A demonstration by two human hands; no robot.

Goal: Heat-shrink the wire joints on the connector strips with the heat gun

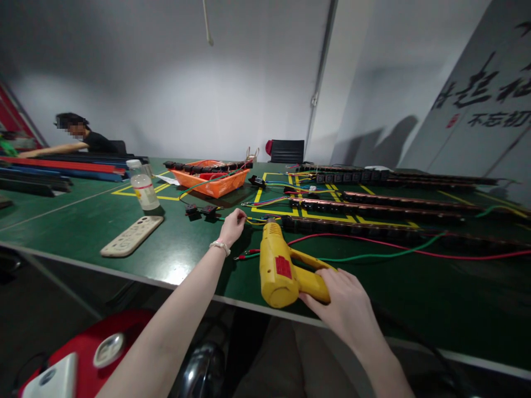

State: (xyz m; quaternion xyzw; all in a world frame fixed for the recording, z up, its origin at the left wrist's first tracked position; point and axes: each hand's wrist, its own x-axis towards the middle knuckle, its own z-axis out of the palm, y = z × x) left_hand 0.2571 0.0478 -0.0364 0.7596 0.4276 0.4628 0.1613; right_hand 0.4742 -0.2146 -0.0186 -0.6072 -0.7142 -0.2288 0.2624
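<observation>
Table (74, 221): phone (131, 236) left, bottle (144, 190) just behind it, basket (218, 189) right of bottle. Gun (274, 271) right of phone; strips (373, 211) beyond gun, running right.

This was a workshop of the electrical assembly sort. The right hand (348, 298) gripped a yellow heat gun (274, 271) above a long green bench (456, 298) marked out with yellow lines (327, 216). Near the left hand (231, 228) lay black connectors (192, 210) and the ends of red and green wires (241, 257); beyond the right hand stretched rows of long black strips (352, 176). Past the left hand, an orange plastic basket (218, 189) carried similar strips. Far to that hand's left, a co-worker (99, 143) reached out behind stacked red, blue and black lengths (62, 165).
</observation>
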